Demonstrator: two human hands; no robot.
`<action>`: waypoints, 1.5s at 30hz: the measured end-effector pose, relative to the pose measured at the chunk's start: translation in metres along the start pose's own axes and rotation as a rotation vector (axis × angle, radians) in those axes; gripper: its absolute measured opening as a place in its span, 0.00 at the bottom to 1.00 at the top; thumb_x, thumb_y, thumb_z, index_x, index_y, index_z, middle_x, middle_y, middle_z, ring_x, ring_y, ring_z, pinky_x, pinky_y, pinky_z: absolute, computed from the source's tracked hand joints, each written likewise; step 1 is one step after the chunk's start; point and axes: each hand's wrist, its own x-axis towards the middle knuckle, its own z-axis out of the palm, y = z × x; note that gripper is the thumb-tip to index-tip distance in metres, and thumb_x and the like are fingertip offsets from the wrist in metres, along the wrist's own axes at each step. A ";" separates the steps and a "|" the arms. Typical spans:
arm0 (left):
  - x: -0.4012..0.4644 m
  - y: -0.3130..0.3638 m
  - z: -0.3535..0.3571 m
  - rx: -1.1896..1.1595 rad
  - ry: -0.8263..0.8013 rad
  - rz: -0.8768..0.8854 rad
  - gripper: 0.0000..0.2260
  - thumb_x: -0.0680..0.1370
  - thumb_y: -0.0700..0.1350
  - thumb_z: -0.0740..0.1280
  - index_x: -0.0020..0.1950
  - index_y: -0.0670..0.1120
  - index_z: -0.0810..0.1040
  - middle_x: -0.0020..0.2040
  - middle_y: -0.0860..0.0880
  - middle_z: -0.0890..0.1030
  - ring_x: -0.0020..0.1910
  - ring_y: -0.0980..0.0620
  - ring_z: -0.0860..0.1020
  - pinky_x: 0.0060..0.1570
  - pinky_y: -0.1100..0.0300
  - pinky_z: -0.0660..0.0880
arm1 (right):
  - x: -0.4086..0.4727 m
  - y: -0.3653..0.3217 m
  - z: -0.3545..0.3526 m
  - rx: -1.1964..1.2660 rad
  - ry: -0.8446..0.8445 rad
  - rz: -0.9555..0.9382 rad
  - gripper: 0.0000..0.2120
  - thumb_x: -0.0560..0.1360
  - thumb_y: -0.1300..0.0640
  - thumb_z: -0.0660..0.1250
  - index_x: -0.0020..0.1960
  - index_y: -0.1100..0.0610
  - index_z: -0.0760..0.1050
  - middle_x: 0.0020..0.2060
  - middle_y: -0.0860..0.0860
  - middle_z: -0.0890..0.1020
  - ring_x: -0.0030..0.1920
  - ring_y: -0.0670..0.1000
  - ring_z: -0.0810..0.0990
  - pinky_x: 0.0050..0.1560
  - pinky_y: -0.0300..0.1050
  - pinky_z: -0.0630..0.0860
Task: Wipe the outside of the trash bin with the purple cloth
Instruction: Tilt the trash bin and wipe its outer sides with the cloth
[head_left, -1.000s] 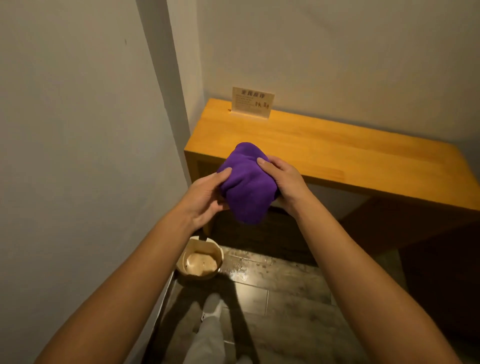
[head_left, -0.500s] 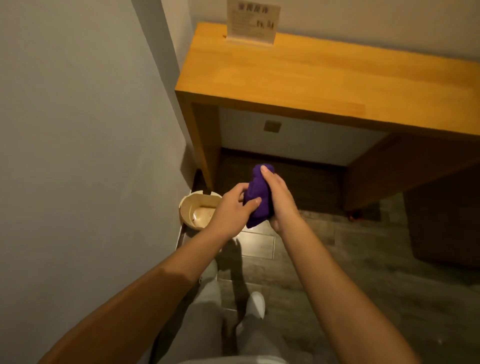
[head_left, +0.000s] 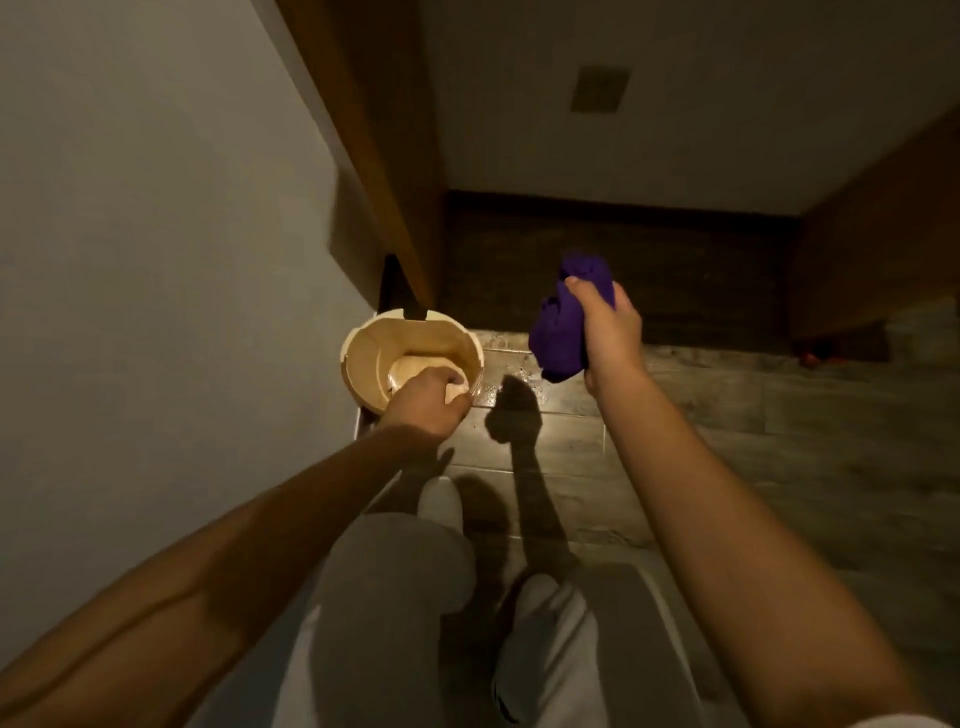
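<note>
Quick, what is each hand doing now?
Left hand: grips the trash bin at its rim.
Right hand: holds the purple cloth.

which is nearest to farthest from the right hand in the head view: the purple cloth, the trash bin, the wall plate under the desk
1. purple cloth: gripped in the right hand itself, bunched on its left side.
2. trash bin: down on the floor to the left, beside the wall, with the left hand at its rim.
3. wall plate: far up on the back wall under the desk.
</note>
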 end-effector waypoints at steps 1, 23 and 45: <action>0.023 -0.019 0.015 0.125 -0.039 -0.005 0.20 0.83 0.52 0.66 0.72 0.46 0.75 0.69 0.44 0.79 0.65 0.43 0.77 0.63 0.51 0.73 | 0.020 0.019 -0.002 0.008 0.016 -0.013 0.16 0.76 0.50 0.75 0.63 0.48 0.80 0.56 0.52 0.86 0.54 0.54 0.86 0.45 0.46 0.83; 0.174 -0.100 0.096 0.245 0.262 0.172 0.12 0.80 0.42 0.69 0.63 0.44 0.78 0.57 0.42 0.82 0.56 0.43 0.80 0.53 0.51 0.77 | 0.175 0.195 -0.013 0.104 -0.237 -0.217 0.12 0.75 0.47 0.75 0.59 0.43 0.81 0.54 0.50 0.87 0.53 0.53 0.87 0.46 0.46 0.83; 0.230 -0.129 0.079 -0.393 0.202 0.113 0.21 0.80 0.72 0.53 0.60 0.62 0.77 0.52 0.62 0.76 0.51 0.56 0.74 0.53 0.51 0.67 | 0.242 0.260 0.002 -0.363 -0.060 -0.384 0.14 0.82 0.44 0.66 0.63 0.48 0.79 0.51 0.46 0.83 0.52 0.50 0.83 0.44 0.43 0.77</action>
